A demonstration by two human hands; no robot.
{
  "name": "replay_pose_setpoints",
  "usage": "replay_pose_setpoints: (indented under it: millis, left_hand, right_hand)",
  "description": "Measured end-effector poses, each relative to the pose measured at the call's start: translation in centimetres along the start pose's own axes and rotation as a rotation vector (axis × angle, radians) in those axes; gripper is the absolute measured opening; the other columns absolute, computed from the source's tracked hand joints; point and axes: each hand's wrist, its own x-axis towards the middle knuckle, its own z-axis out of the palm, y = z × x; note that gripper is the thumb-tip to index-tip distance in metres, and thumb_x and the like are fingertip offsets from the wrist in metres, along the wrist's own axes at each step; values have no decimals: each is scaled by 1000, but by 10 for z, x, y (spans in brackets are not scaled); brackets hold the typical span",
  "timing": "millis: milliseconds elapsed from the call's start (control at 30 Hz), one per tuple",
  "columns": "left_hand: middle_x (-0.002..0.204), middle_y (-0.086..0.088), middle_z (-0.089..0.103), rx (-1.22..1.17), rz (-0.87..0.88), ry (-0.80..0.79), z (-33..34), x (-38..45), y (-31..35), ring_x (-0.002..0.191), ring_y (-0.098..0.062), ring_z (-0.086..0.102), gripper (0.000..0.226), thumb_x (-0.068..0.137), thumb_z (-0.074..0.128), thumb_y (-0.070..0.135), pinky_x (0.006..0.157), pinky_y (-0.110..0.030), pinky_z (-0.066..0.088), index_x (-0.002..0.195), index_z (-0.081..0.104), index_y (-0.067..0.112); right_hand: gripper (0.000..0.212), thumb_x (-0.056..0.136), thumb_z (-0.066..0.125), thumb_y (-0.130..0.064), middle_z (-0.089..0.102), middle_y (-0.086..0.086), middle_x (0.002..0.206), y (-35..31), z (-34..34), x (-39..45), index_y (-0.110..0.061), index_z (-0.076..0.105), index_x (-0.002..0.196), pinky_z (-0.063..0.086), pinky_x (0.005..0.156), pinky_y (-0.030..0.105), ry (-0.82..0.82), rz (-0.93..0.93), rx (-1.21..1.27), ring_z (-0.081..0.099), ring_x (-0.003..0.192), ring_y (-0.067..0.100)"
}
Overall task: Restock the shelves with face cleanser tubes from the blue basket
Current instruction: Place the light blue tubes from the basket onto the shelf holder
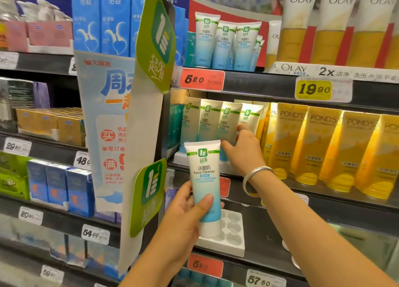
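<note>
While the left hand point(185, 209) grips a "Face Cleaner" tube point(205, 185) — cap down — the right hand point(244, 150) pinches a shelved one point(226, 122).

A face cleanser tube point(205, 185), white fading to light blue with a green logo and "Face Cleaner" label, stands upright, cap down, in front of the middle shelf. A row of matching tubes point(212, 122) stands cap down on that shelf; three more tubes point(226, 44) stand on the shelf above.
</note>
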Motion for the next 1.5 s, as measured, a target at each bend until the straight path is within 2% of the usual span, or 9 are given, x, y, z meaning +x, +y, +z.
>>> replay_pose_setpoints:
  millis: [167,333,400,500,600,733,1000,1233,1500]
  left_hand:
    - [100,-2,73,-2,-12,-14,0,3,0,88,-15,69,59,67,64,19,74,-28,55,124,49,19]
    - [97,-7,73,-3,-41,-61,7,3,1,82,-15,70,54,65,66,20,65,-25,56,116,53,11]
    - [94,-7,73,3,-46,-103,14,7,6,80,-16,70,50,65,66,20,61,-24,55,112,53,10]
    - [86,-5,74,67,-48,-142,26,17,14,77,-17,70,49,62,67,24,58,-26,56,107,52,10]
    - [93,-6,72,167,-30,-144,38,27,18,84,-17,69,51,59,71,29,68,-30,56,104,54,14]
    - [105,8,65,382,103,-102,48,44,27,95,-10,63,28,76,71,26,62,-16,52,102,59,28]
    - [110,10,61,639,379,-78,76,75,35,108,-8,55,29,86,62,10,73,-7,45,106,56,31]
    - [125,6,57,664,381,-48,75,79,35,112,-5,52,44,91,53,4,83,-13,45,130,51,22]
    - [126,9,55,786,378,-23,71,76,25,111,-2,50,43,92,51,7,83,-7,40,132,50,22]
  right_hand:
    - [42,87,62,-21,57,9,126,0,-2,-3,-9,46,124,49,94,34,-79,46,11,55,113,24]
    - [39,90,55,-33,59,0,103,13,-33,-30,-12,48,123,56,80,29,-62,130,303,60,96,15]
    - [34,89,53,-40,65,1,101,15,-49,-41,-14,59,110,56,72,23,-145,167,449,65,89,13]
    - [41,73,60,-49,72,2,99,17,-68,-53,-17,67,98,56,81,33,-358,181,576,69,92,18]
    - [40,64,66,-37,74,-2,98,15,-76,-59,-18,66,98,58,77,28,-459,133,651,70,91,14]
    - [26,74,68,-19,73,4,100,14,-82,-52,-17,64,99,58,76,35,-314,114,700,70,92,16]
    - [31,81,69,-20,56,-22,90,17,-75,-41,-28,49,103,52,59,12,198,-100,328,58,83,-3]
    - [30,82,67,-22,57,-7,102,20,-60,-27,-27,44,101,46,53,2,228,-148,209,57,85,2]
    - [28,85,63,-30,58,2,107,28,-46,-25,-20,47,106,56,75,31,237,-42,64,60,96,17]
